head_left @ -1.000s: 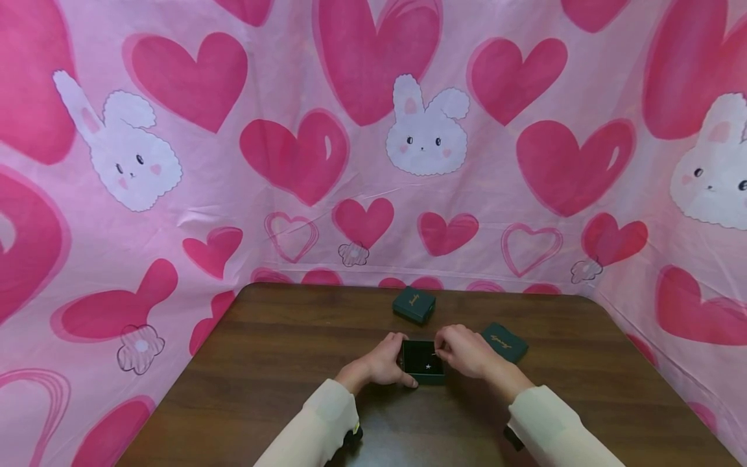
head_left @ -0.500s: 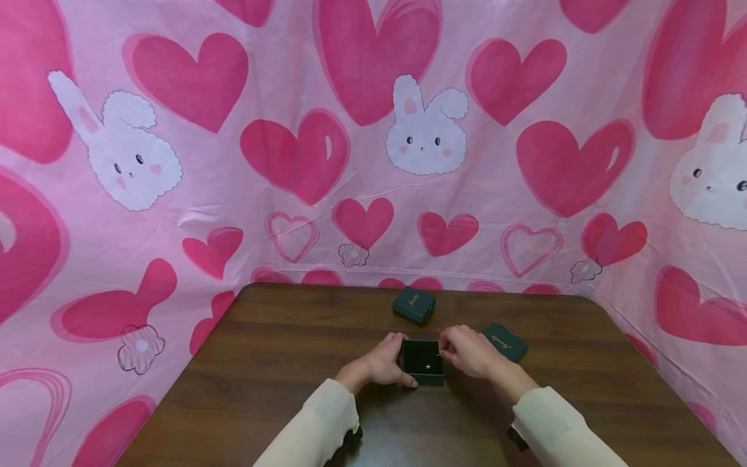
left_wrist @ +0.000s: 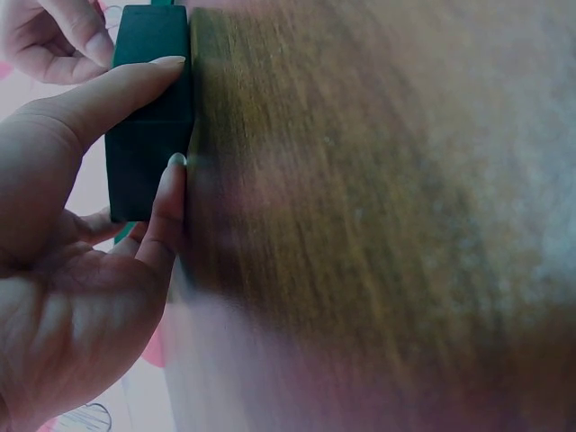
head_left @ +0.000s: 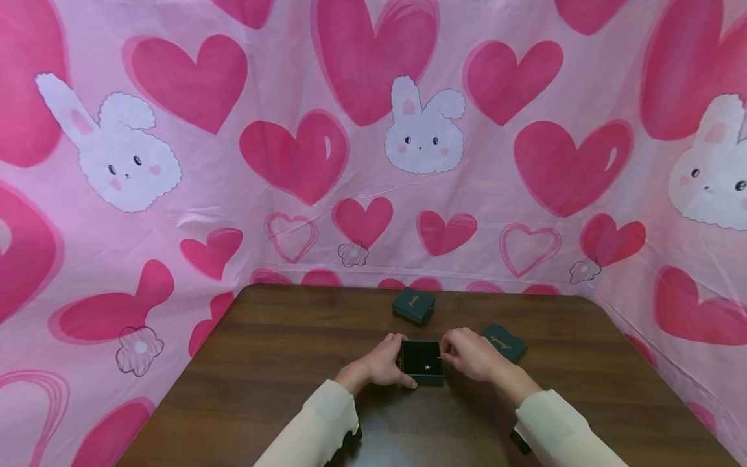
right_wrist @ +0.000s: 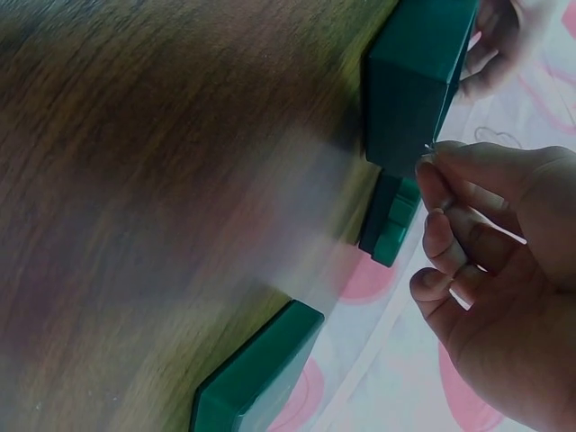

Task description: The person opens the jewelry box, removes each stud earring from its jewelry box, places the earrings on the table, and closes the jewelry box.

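Observation:
An open dark green jewelry box (head_left: 423, 381) sits on the table, its black inside facing up. A small silvery star-shaped piece (head_left: 428, 368) lies on the black lining, towards the front. My left hand (head_left: 382, 361) grips the box's left side, thumb along the front wall and fingers behind. In the left wrist view the thumb presses the green box (left_wrist: 148, 171) near a corner. My right hand (head_left: 467, 353) is at the box's right rim, thumb and index finger pinching a tiny thin metal piece (right_wrist: 428, 148). Most of that piece is hidden by the fingertips.
Behind the open box stands a green box (head_left: 414, 306) with gold lettering. A flat green piece (head_left: 505, 342) with similar lettering lies to the right, just beyond my right hand. The brown wooden table (head_left: 280, 363) ends at a pink heart-patterned cloth (head_left: 373, 181).
My right hand has drawn a little to the right, from over the box's inside to its right rim, with the tiny metal piece in its fingertips. My left hand stays in place.

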